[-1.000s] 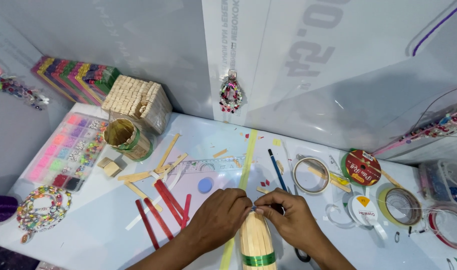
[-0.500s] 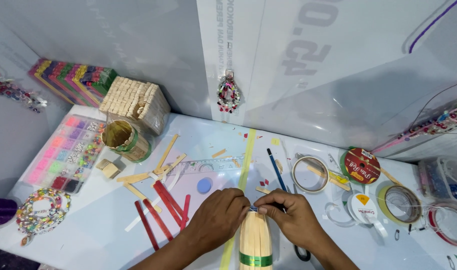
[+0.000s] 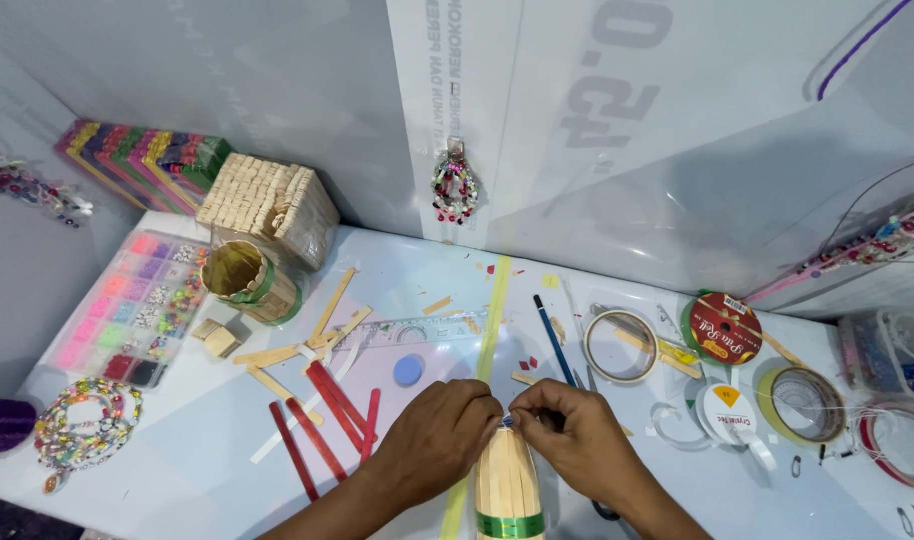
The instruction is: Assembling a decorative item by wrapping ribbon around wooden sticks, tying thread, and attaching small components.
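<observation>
My left hand (image 3: 439, 440) and my right hand (image 3: 575, 440) meet at the top end of a cylinder of wooden craft sticks (image 3: 507, 482) bound with a green band, low in the middle of the view. Both hands pinch at its upper rim, fingertips nearly touching. A long yellow-green strip (image 3: 492, 320) runs from the back of the white table (image 3: 397, 270) down under my hands. What the fingertips hold is too small to tell.
Red sticks (image 3: 322, 415) and plain wooden sticks (image 3: 307, 345) lie left of my hands, by a stick cup (image 3: 242, 280) and a stick house (image 3: 267, 205). A bead organiser (image 3: 127, 310) is far left. Tape rolls (image 3: 802, 400), a ribbon spool (image 3: 722, 328) and a pencil (image 3: 555, 340) lie right.
Both hands stay at the top of the stick cylinder with only small finger movements. Nothing else has moved.
</observation>
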